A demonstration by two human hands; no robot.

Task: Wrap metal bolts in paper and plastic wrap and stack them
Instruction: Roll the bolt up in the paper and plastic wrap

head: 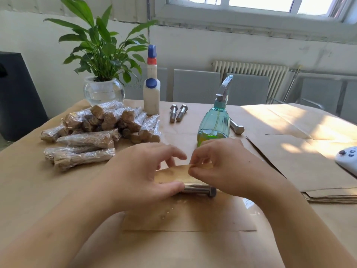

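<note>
Most of the bolt point(201, 191) is hidden under the folded paper point(173, 176); beside it, the white controller point(347, 158) is cut off.

Potted plant point(102, 53), spray bottle point(214, 124), glue bottles point(151, 97).

brown paper point(173, 176), silver bolt point(199, 190), teal btl point(213, 120)

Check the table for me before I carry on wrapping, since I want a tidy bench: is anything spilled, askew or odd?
Nothing looks spilled or damaged. One bare bolt lies apart from the pair of bolts, partly behind the spray bottle. The wrapped stack is loose, but nothing else stands out.
</note>
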